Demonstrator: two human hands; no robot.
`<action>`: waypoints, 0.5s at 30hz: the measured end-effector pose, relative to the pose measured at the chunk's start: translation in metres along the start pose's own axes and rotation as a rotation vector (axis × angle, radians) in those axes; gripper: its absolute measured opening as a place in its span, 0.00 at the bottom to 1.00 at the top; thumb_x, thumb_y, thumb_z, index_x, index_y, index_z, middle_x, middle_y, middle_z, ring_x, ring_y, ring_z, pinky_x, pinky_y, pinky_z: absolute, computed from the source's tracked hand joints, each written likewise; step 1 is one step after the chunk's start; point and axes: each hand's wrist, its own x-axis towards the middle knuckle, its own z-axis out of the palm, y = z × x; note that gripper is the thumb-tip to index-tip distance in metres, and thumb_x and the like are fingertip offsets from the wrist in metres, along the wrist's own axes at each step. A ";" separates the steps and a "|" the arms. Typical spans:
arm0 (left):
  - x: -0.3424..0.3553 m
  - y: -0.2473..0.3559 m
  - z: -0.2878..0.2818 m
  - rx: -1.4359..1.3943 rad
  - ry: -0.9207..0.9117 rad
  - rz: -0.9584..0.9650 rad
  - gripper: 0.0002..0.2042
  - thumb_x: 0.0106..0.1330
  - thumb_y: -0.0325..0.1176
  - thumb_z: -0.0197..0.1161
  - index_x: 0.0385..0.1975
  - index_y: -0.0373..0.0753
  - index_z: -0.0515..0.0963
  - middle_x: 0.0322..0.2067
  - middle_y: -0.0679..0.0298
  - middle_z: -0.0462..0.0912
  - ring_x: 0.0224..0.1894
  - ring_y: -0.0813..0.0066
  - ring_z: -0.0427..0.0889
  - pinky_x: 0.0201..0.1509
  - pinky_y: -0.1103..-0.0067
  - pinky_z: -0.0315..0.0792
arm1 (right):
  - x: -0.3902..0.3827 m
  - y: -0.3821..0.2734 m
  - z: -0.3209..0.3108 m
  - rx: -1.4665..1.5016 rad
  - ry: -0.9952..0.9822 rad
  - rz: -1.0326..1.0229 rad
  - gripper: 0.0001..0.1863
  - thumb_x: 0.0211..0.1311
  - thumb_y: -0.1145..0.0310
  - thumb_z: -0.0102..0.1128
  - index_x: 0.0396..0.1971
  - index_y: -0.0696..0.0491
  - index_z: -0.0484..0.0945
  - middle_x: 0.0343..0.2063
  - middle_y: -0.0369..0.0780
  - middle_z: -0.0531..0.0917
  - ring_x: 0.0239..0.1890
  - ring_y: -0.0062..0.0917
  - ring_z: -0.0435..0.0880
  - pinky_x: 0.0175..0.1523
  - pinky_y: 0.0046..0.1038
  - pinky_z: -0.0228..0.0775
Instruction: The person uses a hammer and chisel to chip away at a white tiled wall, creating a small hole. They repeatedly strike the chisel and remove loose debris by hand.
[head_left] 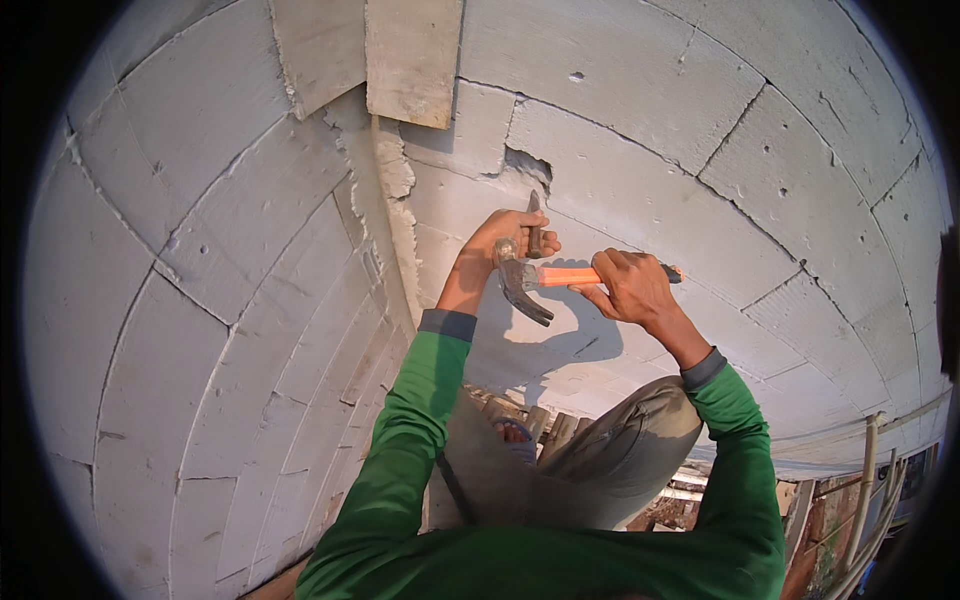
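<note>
My left hand [500,232] is closed around a short dark metal chisel [535,204], whose tip points up at the light grey block wall. Just above that tip, a rough-edged hole [530,166] is broken into the wall [620,170]. In my right hand [634,286] is a claw hammer [568,276], gripped by its orange and black handle. The hammer's head lies close to my left wrist, with its curved claw turned down. From this angle I cannot tell whether the head touches the chisel.
A second block wall [230,270] meets this one at a corner on the left. Boards [412,60] stick out overhead there. My bent knee [655,425] is close to the wall. Below my sandalled foot [514,433] are wooden slats; poles [865,490] stand at lower right.
</note>
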 end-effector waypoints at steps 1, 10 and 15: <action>0.008 0.001 -0.012 0.003 -0.019 -0.013 0.12 0.76 0.36 0.59 0.46 0.32 0.73 0.35 0.56 0.84 0.36 0.65 0.89 0.38 0.74 0.87 | -0.003 0.003 0.001 0.002 0.031 -0.068 0.26 0.66 0.44 0.62 0.28 0.55 0.74 0.19 0.42 0.78 0.18 0.38 0.80 0.23 0.35 0.72; 0.010 0.013 -0.016 0.111 -0.046 -0.037 0.14 0.76 0.39 0.61 0.44 0.32 0.73 0.35 0.56 0.84 0.40 0.61 0.90 0.41 0.71 0.87 | -0.023 0.017 0.006 0.011 0.048 -0.435 0.25 0.61 0.44 0.67 0.25 0.51 0.69 0.20 0.39 0.72 0.19 0.32 0.78 0.24 0.32 0.72; 0.014 0.013 -0.024 0.091 -0.053 -0.012 0.14 0.75 0.39 0.61 0.44 0.33 0.73 0.33 0.58 0.84 0.40 0.60 0.91 0.41 0.70 0.87 | -0.022 0.026 0.027 -0.004 -0.031 -0.010 0.25 0.63 0.46 0.66 0.25 0.53 0.69 0.19 0.40 0.72 0.17 0.33 0.75 0.23 0.33 0.71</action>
